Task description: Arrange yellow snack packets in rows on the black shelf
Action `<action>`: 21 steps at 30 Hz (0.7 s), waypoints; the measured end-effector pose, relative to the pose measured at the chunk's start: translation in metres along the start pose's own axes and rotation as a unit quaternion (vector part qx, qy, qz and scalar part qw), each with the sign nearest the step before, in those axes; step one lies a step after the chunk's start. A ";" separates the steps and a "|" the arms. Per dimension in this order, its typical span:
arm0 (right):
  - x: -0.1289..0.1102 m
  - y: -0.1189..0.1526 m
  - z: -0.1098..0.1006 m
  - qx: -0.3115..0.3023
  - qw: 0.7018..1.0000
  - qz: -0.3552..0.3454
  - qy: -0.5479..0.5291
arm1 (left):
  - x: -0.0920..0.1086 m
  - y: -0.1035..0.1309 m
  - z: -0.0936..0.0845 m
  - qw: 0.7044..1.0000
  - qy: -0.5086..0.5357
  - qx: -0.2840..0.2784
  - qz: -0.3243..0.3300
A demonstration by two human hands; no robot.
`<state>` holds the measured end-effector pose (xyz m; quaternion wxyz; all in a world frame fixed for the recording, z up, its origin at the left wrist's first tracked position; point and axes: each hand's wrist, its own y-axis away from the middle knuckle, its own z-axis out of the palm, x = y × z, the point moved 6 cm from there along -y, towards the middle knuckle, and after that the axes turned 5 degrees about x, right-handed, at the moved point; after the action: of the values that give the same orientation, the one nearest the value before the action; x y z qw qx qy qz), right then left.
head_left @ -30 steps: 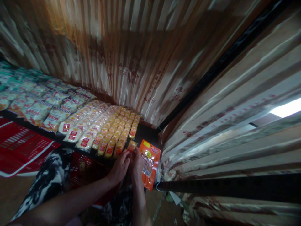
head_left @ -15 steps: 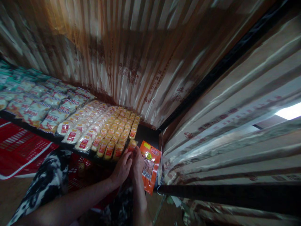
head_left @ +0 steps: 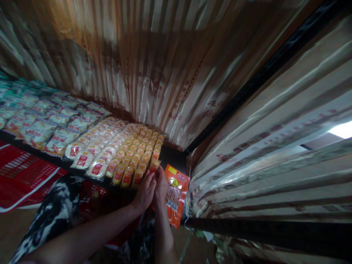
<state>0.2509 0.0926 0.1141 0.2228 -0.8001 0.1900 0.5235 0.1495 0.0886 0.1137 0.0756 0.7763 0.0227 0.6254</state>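
My left hand (head_left: 146,190) and my right hand (head_left: 160,185) are together at the front right end of the shelf. Between their fingertips is a small yellow wrapped cake (head_left: 154,165) with a red label, which both hands hold. It touches the end of the rightmost row of yellow wrapped cakes (head_left: 136,152). Left of these stand rows of white wrapped cakes (head_left: 97,167). Beside my right hand lies an orange packet (head_left: 176,194) with a clear window. The finger pads are partly hidden behind the hands.
White and blue bags (head_left: 62,141) and green packs (head_left: 16,86) fill the shelf's left part. Below are a red basket (head_left: 24,176) and my patterned trouser leg (head_left: 52,212). Pleated plastic curtains (head_left: 165,73) hang behind and right. A dark bar (head_left: 261,231) crosses lower right.
Both hands have moved slightly up, bringing the yellow cake from just in front of the rightmost row up against its end. The view has shifted slightly.
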 end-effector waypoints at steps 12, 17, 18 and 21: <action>0.003 -0.014 0.009 -0.027 0.998 0.009 -0.053 | -0.002 -0.012 0.002 0.999 0.006 0.039 -0.002; 0.004 -0.015 0.012 -0.031 0.998 -0.012 -0.052 | -0.003 -0.013 0.001 0.999 0.006 0.033 0.003; 0.003 -0.016 0.012 -0.032 0.998 -0.018 -0.047 | -0.001 -0.014 0.001 0.999 0.006 0.032 0.004; 0.001 -0.019 0.014 -0.033 0.998 -0.036 -0.029 | 0.007 -0.015 0.001 1.000 0.008 0.027 0.010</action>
<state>0.2509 0.1155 0.1108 0.2205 -0.7980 0.1369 0.5440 0.1529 0.1040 0.1177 0.0484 0.7731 0.0324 0.6316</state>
